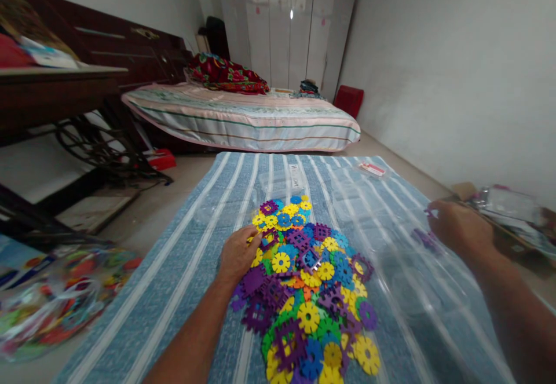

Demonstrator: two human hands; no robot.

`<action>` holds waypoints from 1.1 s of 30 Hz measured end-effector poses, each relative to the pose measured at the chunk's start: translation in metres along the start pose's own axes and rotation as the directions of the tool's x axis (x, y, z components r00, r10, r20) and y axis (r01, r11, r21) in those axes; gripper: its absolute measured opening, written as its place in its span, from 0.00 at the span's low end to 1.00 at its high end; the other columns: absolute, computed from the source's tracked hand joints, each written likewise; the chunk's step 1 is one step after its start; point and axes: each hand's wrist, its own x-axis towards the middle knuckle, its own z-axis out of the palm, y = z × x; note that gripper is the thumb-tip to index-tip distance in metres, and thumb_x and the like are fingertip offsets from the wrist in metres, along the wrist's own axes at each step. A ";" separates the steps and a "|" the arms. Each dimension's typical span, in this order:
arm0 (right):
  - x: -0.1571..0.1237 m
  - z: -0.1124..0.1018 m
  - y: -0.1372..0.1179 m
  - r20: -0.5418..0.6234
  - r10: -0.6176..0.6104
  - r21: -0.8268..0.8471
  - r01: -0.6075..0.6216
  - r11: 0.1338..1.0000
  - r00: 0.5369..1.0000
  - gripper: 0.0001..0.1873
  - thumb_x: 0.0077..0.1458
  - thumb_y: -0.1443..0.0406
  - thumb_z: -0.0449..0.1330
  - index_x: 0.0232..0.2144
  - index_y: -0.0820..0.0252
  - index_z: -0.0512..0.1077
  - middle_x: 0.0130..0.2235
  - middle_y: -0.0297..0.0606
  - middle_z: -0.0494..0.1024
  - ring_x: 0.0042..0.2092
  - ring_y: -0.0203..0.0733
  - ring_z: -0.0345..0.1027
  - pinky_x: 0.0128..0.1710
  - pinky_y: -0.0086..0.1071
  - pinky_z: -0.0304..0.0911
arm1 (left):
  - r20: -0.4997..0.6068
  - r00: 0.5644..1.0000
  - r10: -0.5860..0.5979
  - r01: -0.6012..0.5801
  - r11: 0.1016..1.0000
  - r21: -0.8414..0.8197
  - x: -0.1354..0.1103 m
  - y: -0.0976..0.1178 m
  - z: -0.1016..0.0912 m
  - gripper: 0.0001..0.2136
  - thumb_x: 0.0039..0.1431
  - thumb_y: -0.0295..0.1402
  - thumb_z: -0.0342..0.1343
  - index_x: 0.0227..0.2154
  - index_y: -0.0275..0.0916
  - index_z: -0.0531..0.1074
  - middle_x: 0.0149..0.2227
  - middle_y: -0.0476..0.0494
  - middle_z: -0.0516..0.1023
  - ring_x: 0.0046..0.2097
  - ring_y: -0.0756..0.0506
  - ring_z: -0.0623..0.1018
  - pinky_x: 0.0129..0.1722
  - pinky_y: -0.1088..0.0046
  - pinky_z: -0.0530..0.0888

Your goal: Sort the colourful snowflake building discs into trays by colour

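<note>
A pile of flat plastic interlocking pieces [308, 291], purple, yellow, blue, green and orange, lies on a blue and white striped cloth [182, 268]. My left hand [238, 252] rests on the pile's left edge, its fingers curled down among the pieces. My right hand [456, 227] is out to the right with its fingers pinched on a small purple piece [428, 212]. It hovers over a clear plastic bag [408, 268] spread on the cloth, and another purple piece [423, 238] shows in the bag.
A bag of colourful pieces [52, 297] lies on the floor at left. A dark table with an iron treadle frame [87, 141] stands at left. A bed [243, 117] is beyond the cloth, with white wardrobes [282, 25] behind. Packets [508, 207] lie at right.
</note>
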 end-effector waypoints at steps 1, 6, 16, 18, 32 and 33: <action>-0.002 0.005 0.003 0.000 -0.015 0.019 0.015 1.000 1.000 0.17 0.57 0.64 0.50 0.45 0.58 0.73 0.42 0.49 0.77 0.41 0.53 0.72 0.33 0.39 0.63 | 0.000 1.000 0.000 0.000 1.000 0.002 0.000 0.000 0.000 0.17 0.58 0.42 0.42 0.33 0.40 0.73 0.44 0.41 0.78 0.47 0.43 0.75 0.51 0.65 0.69; -0.049 0.023 -0.040 -0.018 -0.322 0.289 0.313 0.905 0.947 0.15 0.56 0.62 0.51 0.42 0.56 0.74 0.39 0.40 0.79 0.39 0.44 0.72 0.39 0.34 0.63 | -0.002 1.000 -0.005 0.005 1.000 -0.001 0.000 0.000 0.000 0.16 0.58 0.42 0.43 0.33 0.40 0.73 0.44 0.42 0.78 0.47 0.44 0.75 0.51 0.68 0.69; -0.088 0.016 -0.140 0.253 -0.539 0.204 0.500 0.842 0.804 0.11 0.57 0.66 0.52 0.40 0.61 0.71 0.42 0.47 0.76 0.46 0.48 0.70 0.39 0.34 0.63 | -0.001 1.000 -0.009 0.009 1.000 0.002 -0.001 0.002 0.000 0.16 0.58 0.41 0.43 0.34 0.39 0.74 0.44 0.42 0.78 0.47 0.44 0.75 0.50 0.67 0.70; -0.087 0.021 -0.145 0.303 -0.504 0.194 0.465 0.864 0.809 0.12 0.56 0.65 0.52 0.41 0.61 0.71 0.43 0.48 0.76 0.46 0.48 0.70 0.40 0.35 0.63 | -0.007 1.000 -0.013 0.013 1.000 0.001 -0.001 0.002 0.000 0.16 0.58 0.41 0.43 0.34 0.39 0.74 0.44 0.41 0.78 0.48 0.43 0.75 0.51 0.66 0.70; -0.098 0.027 -0.150 0.272 -0.482 0.299 0.403 0.865 0.833 0.17 0.54 0.70 0.51 0.47 0.59 0.69 0.44 0.44 0.75 0.45 0.46 0.70 0.39 0.33 0.61 | -0.016 1.000 0.003 -0.003 1.000 -0.010 0.000 0.001 0.000 0.15 0.58 0.40 0.44 0.33 0.39 0.73 0.43 0.41 0.78 0.47 0.43 0.76 0.50 0.65 0.70; -0.099 0.025 -0.147 0.252 -0.485 0.322 0.400 0.858 0.837 0.18 0.54 0.70 0.51 0.48 0.59 0.68 0.44 0.43 0.75 0.46 0.45 0.70 0.40 0.32 0.61 | -0.012 1.000 0.006 -0.006 1.000 -0.009 0.000 0.001 0.000 0.15 0.58 0.40 0.43 0.33 0.39 0.73 0.42 0.41 0.78 0.46 0.43 0.76 0.49 0.65 0.70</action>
